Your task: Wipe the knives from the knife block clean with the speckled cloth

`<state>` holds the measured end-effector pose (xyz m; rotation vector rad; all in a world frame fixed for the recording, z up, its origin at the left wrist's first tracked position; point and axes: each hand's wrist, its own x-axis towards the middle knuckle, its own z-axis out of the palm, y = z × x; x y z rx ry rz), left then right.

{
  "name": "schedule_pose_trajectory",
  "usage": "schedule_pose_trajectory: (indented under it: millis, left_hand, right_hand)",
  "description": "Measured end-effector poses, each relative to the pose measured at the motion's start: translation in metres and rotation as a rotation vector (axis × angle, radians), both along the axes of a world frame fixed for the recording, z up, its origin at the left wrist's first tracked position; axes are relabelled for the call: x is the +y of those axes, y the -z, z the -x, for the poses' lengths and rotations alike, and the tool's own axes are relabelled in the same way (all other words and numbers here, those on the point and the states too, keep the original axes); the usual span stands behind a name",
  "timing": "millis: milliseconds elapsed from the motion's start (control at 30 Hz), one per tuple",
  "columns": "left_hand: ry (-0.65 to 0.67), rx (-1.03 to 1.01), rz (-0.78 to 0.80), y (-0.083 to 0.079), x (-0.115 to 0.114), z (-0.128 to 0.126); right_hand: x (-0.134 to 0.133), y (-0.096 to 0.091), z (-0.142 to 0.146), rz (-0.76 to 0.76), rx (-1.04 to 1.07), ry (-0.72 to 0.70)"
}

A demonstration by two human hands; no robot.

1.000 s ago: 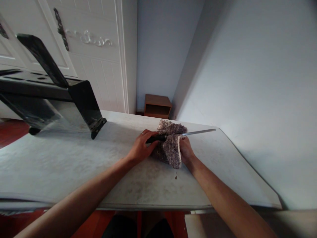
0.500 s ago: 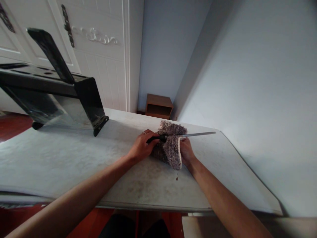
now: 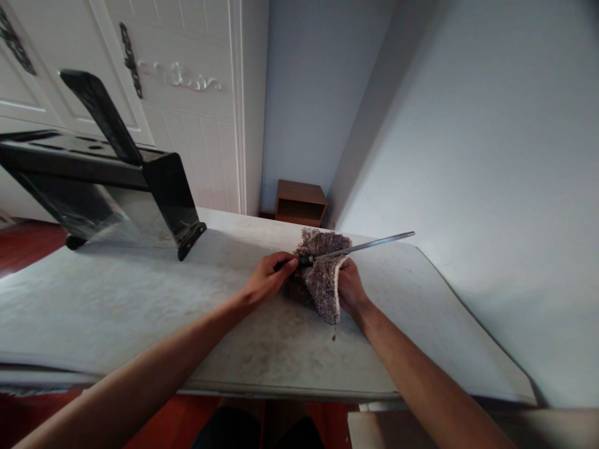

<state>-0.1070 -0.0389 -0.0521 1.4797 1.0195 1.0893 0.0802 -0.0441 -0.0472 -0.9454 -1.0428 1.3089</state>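
Note:
My left hand is closed around the black handle of a honing steel. The steel's thin metal rod points right and slants up over a fuzzy brown-grey cloth with a pale edge. My right hand grips the cloth from its right side, just below the rod; the cloth hides most of those fingers. Part of the cloth lies spread on the white tabletop behind the rod.
A knife block with black ends and clear sides stands at the left, one black handle jutting up from it. A white cabinet and a small brown box-like stand are beyond the table. A wall borders the right side.
The rod's tip has risen and the steel now slants more steeply. My left hand has shifted slightly left and down. The right hand still grips the cloth.

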Motion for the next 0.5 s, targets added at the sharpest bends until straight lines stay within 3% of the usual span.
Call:
schedule_pose_trajectory:
  millis: [200, 367, 500]
  left_hand:
    - [0.066, -0.144, 0.237, -0.001, 0.000, -0.002]
    - [0.133, -0.266, 0.339, -0.008, -0.001, -0.004]
    - [0.144, -0.341, 0.385, -0.010, -0.001, -0.005]
  right_hand:
    - [-0.001, 0.001, -0.001, 0.019, 0.032, -0.014]
    - [0.002, 0.004, -0.002, 0.040, 0.029, 0.012]
    - [0.002, 0.004, -0.002, 0.077, 0.053, -0.099]
